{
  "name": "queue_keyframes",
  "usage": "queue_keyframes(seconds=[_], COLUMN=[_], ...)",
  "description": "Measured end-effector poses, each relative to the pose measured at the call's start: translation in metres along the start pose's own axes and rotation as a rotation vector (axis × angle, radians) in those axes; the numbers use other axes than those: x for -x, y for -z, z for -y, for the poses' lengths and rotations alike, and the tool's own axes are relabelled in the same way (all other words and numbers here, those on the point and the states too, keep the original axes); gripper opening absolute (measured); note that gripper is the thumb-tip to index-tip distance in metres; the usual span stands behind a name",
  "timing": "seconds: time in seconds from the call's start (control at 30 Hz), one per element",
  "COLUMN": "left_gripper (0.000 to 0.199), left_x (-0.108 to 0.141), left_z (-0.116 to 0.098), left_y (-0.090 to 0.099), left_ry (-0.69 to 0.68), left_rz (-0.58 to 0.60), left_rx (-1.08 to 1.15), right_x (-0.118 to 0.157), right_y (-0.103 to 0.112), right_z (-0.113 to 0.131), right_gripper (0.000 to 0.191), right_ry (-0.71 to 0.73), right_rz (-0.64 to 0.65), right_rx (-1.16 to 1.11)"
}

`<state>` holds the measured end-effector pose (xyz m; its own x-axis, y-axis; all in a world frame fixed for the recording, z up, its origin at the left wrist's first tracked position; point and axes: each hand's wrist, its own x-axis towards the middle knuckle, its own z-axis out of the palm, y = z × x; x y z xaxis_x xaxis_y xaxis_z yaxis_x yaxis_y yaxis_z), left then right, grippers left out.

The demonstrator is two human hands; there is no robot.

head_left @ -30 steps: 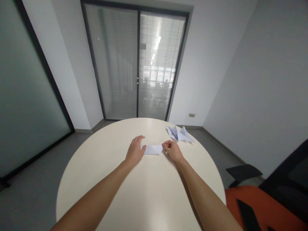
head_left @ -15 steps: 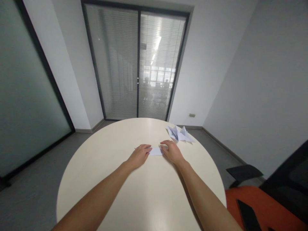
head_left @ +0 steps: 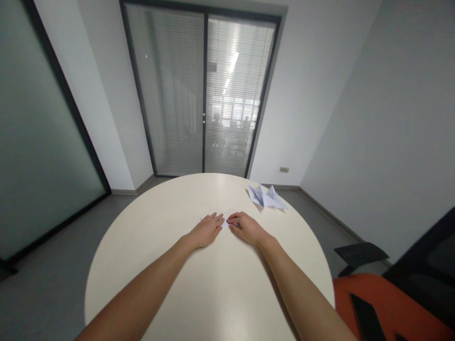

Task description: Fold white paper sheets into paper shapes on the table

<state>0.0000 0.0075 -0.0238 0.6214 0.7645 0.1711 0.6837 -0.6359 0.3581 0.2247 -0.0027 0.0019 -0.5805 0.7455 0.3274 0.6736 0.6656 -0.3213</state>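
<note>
A small piece of white paper [head_left: 225, 223] lies on the round table [head_left: 216, 289], mostly covered by my hands. My left hand [head_left: 209, 229] rests flat over its left part, fingers stretched out and a little apart. A thin tip of paper pokes out beyond the left fingers. From the right, my right hand [head_left: 245, 228] has its fingers closed together on the paper's right part. Only a narrow strip shows between the two hands. The paper's folds under the fingers are hidden.
Folded white paper pieces [head_left: 266, 197] with upright points sit near the table's far right edge. An orange chair [head_left: 377, 303] with black armrests stands at the right. Beyond the table is a glass partition [head_left: 177, 94] with blinds.
My right hand has moved left, toward my left hand, and its fingers have closed on the paper. Less paper shows between the hands. My left fingers have spread slightly.
</note>
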Motion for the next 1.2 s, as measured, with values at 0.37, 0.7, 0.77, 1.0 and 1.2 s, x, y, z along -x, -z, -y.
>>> queue_keyframes(seconds=[0.37, 0.7, 0.77, 1.0, 1.2], left_gripper=[0.038, 0.034, 0.034, 0.03, 0.028], left_x=[-0.002, 0.001, 0.001, 0.004, 0.006], left_z=[-0.001, -0.001, 0.0, -0.002, -0.002], left_y=[0.001, 0.004, 0.003, 0.008, 0.013], left_ry=[-0.027, -0.041, -0.034, 0.07, 0.11], left_rz=[-0.129, -0.19, -0.185, -0.236, -0.253], left_rx=[-0.042, -0.069, -0.082, -0.09, -0.053], right_x=[0.004, 0.006, 0.007, 0.012, 0.012], right_y=[0.0, -0.002, -0.003, 0.002, 0.006], right_z=[0.0, -0.004, -0.007, -0.015, -0.016], right_gripper=[0.028, 0.032, 0.034, 0.038, 0.034], right_ry=[-0.015, -0.02, -0.03, -0.133, -0.193], right_rz=[-0.052, -0.066, -0.06, -0.062, -0.079], right_rx=[0.021, -0.038, -0.032, 0.029, 0.056])
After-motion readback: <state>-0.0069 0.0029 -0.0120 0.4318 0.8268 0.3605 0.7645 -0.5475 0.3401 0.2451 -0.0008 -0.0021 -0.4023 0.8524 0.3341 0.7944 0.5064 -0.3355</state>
